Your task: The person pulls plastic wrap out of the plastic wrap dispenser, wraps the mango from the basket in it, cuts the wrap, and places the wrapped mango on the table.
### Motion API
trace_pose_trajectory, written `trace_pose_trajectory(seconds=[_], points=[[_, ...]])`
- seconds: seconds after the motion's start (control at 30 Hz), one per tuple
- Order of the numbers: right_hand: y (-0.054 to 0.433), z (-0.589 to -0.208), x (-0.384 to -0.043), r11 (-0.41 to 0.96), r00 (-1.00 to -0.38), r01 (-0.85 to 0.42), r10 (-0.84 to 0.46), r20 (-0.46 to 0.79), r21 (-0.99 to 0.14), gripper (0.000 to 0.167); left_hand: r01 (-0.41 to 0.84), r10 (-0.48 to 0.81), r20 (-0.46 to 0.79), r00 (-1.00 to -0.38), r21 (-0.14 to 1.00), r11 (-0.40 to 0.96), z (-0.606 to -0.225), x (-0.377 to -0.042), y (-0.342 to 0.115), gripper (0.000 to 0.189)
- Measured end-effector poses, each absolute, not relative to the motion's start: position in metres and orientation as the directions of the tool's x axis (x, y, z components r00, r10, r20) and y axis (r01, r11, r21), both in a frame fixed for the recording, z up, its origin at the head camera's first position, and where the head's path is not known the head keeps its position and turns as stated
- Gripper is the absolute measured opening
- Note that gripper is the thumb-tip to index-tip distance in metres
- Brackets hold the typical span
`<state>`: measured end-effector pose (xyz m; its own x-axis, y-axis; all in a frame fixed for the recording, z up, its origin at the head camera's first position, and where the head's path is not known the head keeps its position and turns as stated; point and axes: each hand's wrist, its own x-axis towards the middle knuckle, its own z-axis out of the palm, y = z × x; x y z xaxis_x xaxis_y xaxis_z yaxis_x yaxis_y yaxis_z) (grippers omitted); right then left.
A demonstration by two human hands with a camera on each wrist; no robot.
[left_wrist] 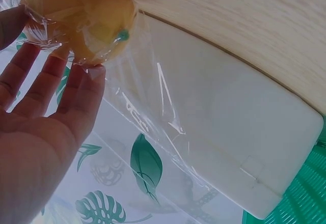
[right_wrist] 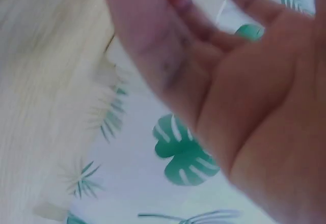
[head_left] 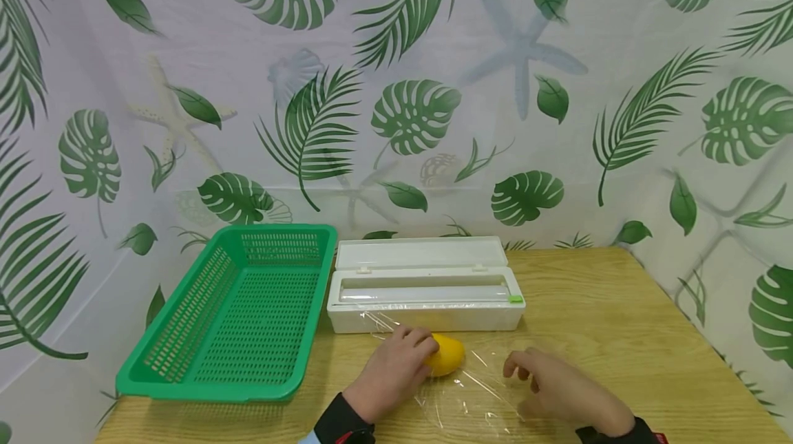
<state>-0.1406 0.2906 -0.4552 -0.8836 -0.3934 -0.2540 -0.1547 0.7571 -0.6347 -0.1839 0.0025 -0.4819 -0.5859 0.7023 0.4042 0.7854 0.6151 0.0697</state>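
Note:
A yellow mango (head_left: 451, 356) lies in front of the white cling film box (head_left: 424, 321), with my left hand (head_left: 396, 365) gripping its left side. In the left wrist view, thumb and fingers curve around the mango (left_wrist: 76, 10), which has clear film over it. Crinkled cling film (head_left: 473, 406) stretches from the box's front edge and spreads on the table around the fruit. My right hand (head_left: 557, 385) hovers to the right of the film, fingers loosely bent, holding nothing. The right wrist view shows this hand (right_wrist: 239, 96) blurred, with no object in it.
Behind the mango, the box's lid (head_left: 421, 252) stands open and a film roll (head_left: 421, 294) lies inside. To the left sits a green plastic basket (head_left: 297, 382). A leaf-patterned cloth (head_left: 415, 120) hangs behind the wooden table (head_left: 576, 306).

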Motion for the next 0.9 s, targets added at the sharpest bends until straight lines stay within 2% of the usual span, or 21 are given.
trace_pose_trajectory(seconds=[0.1,0.17,0.4,0.53,0.7,0.83,0.9], points=[[0.285,-0.452,-0.131,0.787,-0.835,-0.149,-0.424,-0.35,-0.598,0.037,0.785,0.702,0.407,-0.585,0.065,0.616,-0.482,-0.184,0.002,0.022],[0.281,-0.452,-0.126,0.799,-0.82,-0.168,-0.438,-0.369,-0.577,0.035,0.785,0.701,0.41,-0.583,0.064,0.616,-0.482,-0.185,0.002,0.021],[0.274,-0.462,-0.115,0.847,-0.85,-0.154,-0.376,-0.368,-0.508,0.03,0.784,0.697,0.41,-0.588,0.078,0.616,-0.483,-0.185,0.002,0.02],[0.279,-0.469,-0.114,0.816,-0.849,-0.218,-0.429,-0.308,-0.536,0.023,0.785,0.699,0.409,-0.587,0.076,0.615,-0.483,-0.186,0.003,0.02],[0.287,-0.476,-0.116,0.76,-0.823,-0.324,-0.52,-0.229,-0.564,0.025,0.784,0.698,0.405,-0.591,0.087,0.614,-0.482,-0.187,0.003,0.021],[0.287,-0.477,-0.117,0.758,-0.827,-0.28,-0.502,-0.253,-0.589,0.019,0.779,0.692,0.397,-0.603,0.109,0.617,-0.483,-0.186,0.003,0.021],[0.287,-0.478,-0.118,0.754,-0.826,-0.3,-0.511,-0.236,-0.585,0.016,0.779,0.691,0.396,-0.605,0.113,0.617,-0.483,-0.186,0.003,0.02]])
